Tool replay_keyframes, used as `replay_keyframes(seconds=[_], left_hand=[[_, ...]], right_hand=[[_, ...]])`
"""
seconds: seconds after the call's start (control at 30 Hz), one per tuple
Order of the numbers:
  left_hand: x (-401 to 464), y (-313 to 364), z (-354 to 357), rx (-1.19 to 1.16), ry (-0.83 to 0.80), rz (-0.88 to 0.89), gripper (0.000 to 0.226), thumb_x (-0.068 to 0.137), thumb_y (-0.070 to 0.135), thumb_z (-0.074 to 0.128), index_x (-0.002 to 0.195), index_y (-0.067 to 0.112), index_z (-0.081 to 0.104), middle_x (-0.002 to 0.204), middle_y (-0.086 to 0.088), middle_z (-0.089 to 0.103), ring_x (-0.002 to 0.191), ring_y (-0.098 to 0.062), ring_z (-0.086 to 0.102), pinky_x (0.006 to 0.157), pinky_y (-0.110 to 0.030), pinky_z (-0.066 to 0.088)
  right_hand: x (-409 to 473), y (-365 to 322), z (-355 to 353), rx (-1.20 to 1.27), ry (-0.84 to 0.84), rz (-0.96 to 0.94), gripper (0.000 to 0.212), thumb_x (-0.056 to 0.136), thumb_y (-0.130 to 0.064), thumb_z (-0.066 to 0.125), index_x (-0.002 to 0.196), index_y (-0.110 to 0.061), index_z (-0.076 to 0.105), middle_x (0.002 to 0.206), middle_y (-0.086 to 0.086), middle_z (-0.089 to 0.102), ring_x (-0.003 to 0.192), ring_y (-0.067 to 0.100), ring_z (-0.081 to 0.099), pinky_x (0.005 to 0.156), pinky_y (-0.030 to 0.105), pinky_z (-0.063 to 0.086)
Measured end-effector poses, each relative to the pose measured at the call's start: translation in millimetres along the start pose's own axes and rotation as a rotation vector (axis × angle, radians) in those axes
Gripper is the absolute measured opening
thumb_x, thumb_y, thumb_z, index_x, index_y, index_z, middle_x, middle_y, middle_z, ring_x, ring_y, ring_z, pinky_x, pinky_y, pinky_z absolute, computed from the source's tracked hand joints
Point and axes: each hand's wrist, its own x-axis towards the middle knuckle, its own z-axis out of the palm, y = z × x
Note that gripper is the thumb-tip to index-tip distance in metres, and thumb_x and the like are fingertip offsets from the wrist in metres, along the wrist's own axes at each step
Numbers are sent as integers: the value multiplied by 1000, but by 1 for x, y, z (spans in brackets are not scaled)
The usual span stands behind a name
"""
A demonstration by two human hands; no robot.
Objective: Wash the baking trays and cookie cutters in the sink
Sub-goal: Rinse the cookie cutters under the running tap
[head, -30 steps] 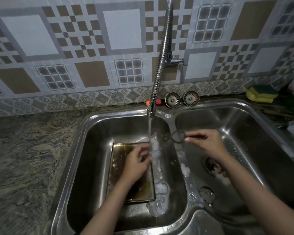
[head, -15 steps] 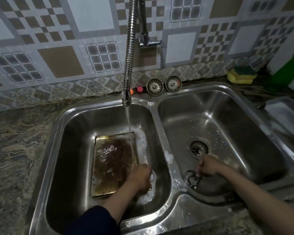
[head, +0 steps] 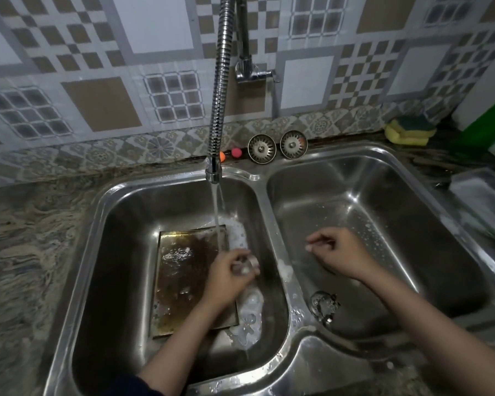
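Note:
A stained, greasy baking tray lies flat in the left basin, and tap water runs onto its far right corner. Above the tray's right edge, my left hand grips a small shiny cookie cutter, which is blurred. My right hand hovers over the right basin with its fingers loosely curled and nothing visible in them. Another metal cookie cutter lies on the right basin's floor below that hand. Soap foam sits beside the tray.
The flexible tap hangs over the double steel sink, running. Two drain strainers and small coloured balls line the back ledge. Sponges and a white container are on the right counter.
My right hand has left a cookie cutter on the right basin's floor and risen empty. My left hand has lifted from the left basin's floor holding a small cutter.

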Motion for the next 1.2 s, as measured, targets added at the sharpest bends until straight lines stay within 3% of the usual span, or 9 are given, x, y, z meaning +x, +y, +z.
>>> replay_keyframes(seconds=[0.1, 0.23, 0.4, 0.5, 0.57, 0.7, 0.93, 1.07, 1.2], left_hand=[[1, 19, -17, -367, 208, -57, 36, 72, 10, 79, 97, 31, 64, 110, -18, 65, 84, -17, 71, 73, -24, 56], [1, 40, -39, -476, 427, -27, 35, 74, 15, 79, 100, 31, 62, 112, -11, 65, 85, -18, 71, 71, -24, 55], [-2, 59, -52, -521, 534, 9, 29, 79, 10, 74, 104, 17, 63, 100, -10, 69, 68, -8, 68, 58, -18, 51], [0, 59, -57, -463, 613, 0, 25, 78, 15, 75, 100, 23, 66, 98, -1, 69, 86, -10, 66, 73, -17, 51], [1, 55, -59, -444, 610, -29, 23, 78, 22, 75, 96, 33, 64, 94, -2, 70, 90, -17, 67, 80, -29, 53], [2, 56, -63, -453, 580, -56, 15, 80, 30, 73, 92, 30, 64, 81, -13, 71, 73, -27, 67, 67, -40, 54], [9, 64, -50, -393, 526, -117, 13, 80, 32, 72, 86, 25, 63, 67, -1, 68, 60, -13, 64, 57, -29, 51], [9, 66, -47, -416, 554, -108, 12, 81, 29, 72, 85, 24, 62, 64, 1, 66, 56, -10, 61, 54, -24, 47], [6, 62, -51, -417, 617, -75, 9, 84, 25, 69, 83, 26, 60, 62, 1, 65, 53, -11, 58, 53, -25, 45]], right_hand=[[-4, -38, 20, 209, -45, -79, 10, 81, -9, 72, 88, -16, 72, 69, -7, 68, 60, -1, 60, 65, 11, 47], [-1, -67, 65, 357, -132, -144, 19, 82, -1, 69, 92, -17, 68, 76, -1, 67, 58, -4, 56, 63, 13, 46], [5, -87, 103, 459, -98, -242, 26, 79, 1, 71, 98, -17, 69, 91, 3, 71, 84, 7, 68, 78, 20, 54], [6, -98, 111, 553, -58, -240, 23, 80, 0, 71, 99, -13, 70, 94, 3, 73, 84, 10, 69, 77, 20, 54], [7, -103, 113, 596, -41, -243, 22, 80, -1, 72, 97, -14, 71, 92, 0, 73, 83, 10, 69, 76, 20, 54], [10, -101, 111, 571, 0, -280, 23, 80, -4, 73, 93, -22, 73, 91, -3, 74, 86, 12, 70, 80, 23, 55], [14, -94, 95, 581, 87, -268, 25, 78, 1, 72, 89, -21, 72, 80, -11, 73, 73, 4, 68, 71, 14, 52], [15, -94, 94, 623, 70, -247, 20, 80, 1, 70, 92, -15, 72, 76, -12, 74, 69, 5, 69, 67, 16, 54], [17, -101, 104, 589, 60, -256, 21, 80, -5, 73, 88, -24, 73, 83, -6, 75, 72, 8, 69, 70, 22, 56]])
